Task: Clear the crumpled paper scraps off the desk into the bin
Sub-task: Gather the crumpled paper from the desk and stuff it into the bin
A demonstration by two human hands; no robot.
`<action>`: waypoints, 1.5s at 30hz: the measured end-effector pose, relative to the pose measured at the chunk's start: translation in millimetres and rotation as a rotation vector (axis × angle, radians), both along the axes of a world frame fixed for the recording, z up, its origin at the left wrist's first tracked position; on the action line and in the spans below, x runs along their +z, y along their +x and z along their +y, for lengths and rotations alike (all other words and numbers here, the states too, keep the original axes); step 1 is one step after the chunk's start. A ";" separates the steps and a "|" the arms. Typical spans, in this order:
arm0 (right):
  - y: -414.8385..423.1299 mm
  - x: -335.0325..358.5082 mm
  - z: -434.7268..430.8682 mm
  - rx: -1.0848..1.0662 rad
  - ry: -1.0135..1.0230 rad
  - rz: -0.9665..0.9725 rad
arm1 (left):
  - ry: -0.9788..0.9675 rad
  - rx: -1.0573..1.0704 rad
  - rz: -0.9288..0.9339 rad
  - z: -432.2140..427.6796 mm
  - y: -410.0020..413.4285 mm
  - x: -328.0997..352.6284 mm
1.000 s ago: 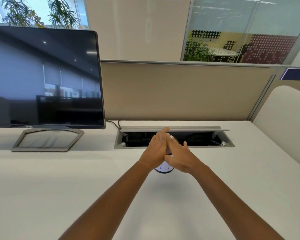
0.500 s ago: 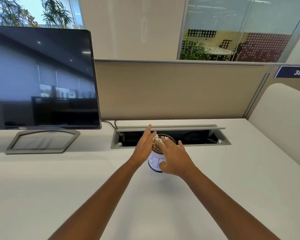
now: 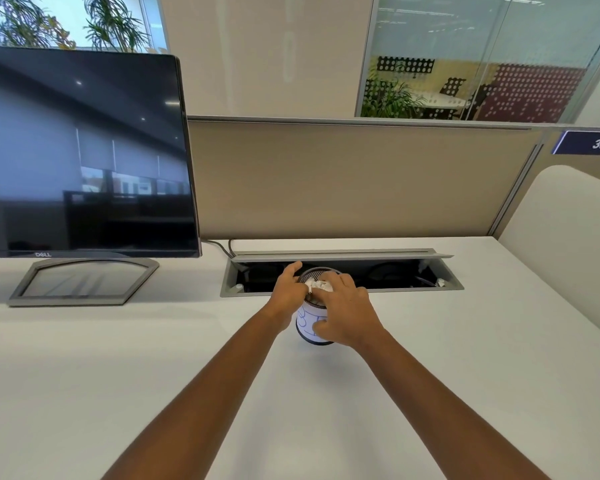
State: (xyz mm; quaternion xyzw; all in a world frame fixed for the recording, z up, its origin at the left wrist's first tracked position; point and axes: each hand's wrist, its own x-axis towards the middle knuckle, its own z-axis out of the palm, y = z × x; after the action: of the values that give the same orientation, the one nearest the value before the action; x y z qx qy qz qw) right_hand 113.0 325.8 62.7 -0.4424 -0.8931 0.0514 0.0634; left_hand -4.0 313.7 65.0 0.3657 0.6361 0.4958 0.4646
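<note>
A small round mesh bin point(image 3: 310, 329) with a white label stands on the white desk point(image 3: 153, 358), just in front of the cable tray. White crumpled paper point(image 3: 321, 285) fills its top. My left hand point(image 3: 286, 294) is against the bin's left rim, thumb raised, fingertips touching the paper. My right hand point(image 3: 347, 308) lies over the bin's right side, fingers spread on top of the paper and thumb against the bin's front wall. No loose scraps show on the desk.
A dark monitor point(image 3: 80, 154) on a grey stand point(image 3: 84, 284) is at the left. An open cable tray point(image 3: 378, 271) runs along the back under a beige partition point(image 3: 343, 181). A rounded white divider point(image 3: 565, 237) rises at the right.
My hands were joined above the bin a second ago. They have parted and lowered onto its rim, and the paper now sits in the bin's mouth.
</note>
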 end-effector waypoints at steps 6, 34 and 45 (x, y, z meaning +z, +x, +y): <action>1.6 -0.9 -0.1 0.006 -0.032 0.049 | -0.048 0.047 0.031 6.2 4.1 -2.8; 16.5 12.2 -11.5 -0.049 0.013 0.072 | -0.017 0.299 0.130 -3.4 22.3 -1.4; 26.9 8.8 -22.0 -0.044 0.103 0.219 | -0.009 0.232 0.124 -24.9 26.8 9.3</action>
State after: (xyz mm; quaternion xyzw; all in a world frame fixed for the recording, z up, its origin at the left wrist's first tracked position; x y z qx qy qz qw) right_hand 139.9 303.7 71.5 -0.4500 -0.8722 0.0520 0.1844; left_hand 22.8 288.8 74.3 0.3174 0.7037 0.5199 0.3656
